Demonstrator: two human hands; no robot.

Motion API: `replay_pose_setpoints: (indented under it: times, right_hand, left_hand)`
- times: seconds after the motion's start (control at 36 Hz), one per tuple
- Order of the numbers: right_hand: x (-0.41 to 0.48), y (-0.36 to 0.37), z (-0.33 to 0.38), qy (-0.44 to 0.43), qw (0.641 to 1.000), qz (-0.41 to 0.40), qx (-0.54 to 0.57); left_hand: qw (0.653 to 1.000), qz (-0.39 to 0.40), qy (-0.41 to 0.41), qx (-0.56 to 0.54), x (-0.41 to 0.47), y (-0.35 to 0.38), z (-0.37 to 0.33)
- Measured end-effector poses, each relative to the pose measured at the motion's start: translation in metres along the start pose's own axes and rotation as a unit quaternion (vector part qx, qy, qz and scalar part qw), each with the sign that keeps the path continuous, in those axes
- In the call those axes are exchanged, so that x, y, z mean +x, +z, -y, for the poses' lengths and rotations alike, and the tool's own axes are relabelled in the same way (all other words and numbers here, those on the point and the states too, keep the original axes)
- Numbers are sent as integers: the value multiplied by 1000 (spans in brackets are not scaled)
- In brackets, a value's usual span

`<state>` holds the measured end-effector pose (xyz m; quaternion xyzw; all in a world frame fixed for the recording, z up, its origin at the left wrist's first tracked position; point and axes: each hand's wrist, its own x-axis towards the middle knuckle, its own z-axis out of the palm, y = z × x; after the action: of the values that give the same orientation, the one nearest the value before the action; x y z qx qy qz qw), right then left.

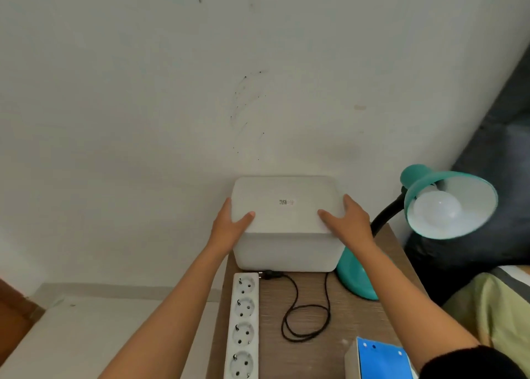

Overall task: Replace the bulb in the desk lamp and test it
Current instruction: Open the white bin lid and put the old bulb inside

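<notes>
So both hands were on the white rounded plastic box (286, 224) sitting at the back of the brown wooden tabletop (315, 358), up against the wall. The left hand (232, 229) had its grip on the box's left edge, thumb lying over the top and the fingers gone round the side where I couldn't see them. The right hand (348, 221) did the same on the box's right edge, thumb on top, fingers wrapped down the side.

Just right of the box stood the teal metal desk lamp (459, 183), its round base (358, 281) touching or nearly touching the box's lower right corner. The black bendy neck (384, 215) curved up behind the right wrist, and the shade tipped toward the camera. The frosted white round bulb (438, 209) was sitting in the shade, unlit as far as I could tell.

In front of the box lay a white power strip (243, 324), with the lamp's black cord (304, 312) looped beside it and its black plug (269, 274) right at the box's front foot. Couldn't tell if it was plugged in. A blue-and-white carton (381, 361) sat well in front of the box.
</notes>
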<state>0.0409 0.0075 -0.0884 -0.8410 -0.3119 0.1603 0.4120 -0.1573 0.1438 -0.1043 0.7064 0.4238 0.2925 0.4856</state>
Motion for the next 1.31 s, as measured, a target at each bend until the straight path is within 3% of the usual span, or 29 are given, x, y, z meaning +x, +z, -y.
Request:
replay_pose_setpoints:
  times: [0.11,0.36,0.64,0.69,0.92,1.31]
  right_hand:
    - [-1,-3,10,-7,1000,-15,26]
    - [-21,-21,35,-45,994,-49,87]
    - [-108,-62,42,-33,993,-66,92]
    - [-177,-81,19,-31,993,-85,79]
    - [-203,-102,5,1,995,-88,45]
    - [-347,-111,-110,125,989,-79,-18]
  left_hand:
    - [999,-21,-10,-38,4,-2,-4]
    - [995,-56,52,-61,-7,-21,-40]
    - [993,-68,79,-60,-92,-44,-70]
    - [993,-57,89,-55,-166,-41,-66]
    - [996,-37,75,-37,-206,-32,-67]
    - [997,69,27,24,-366,11,4]
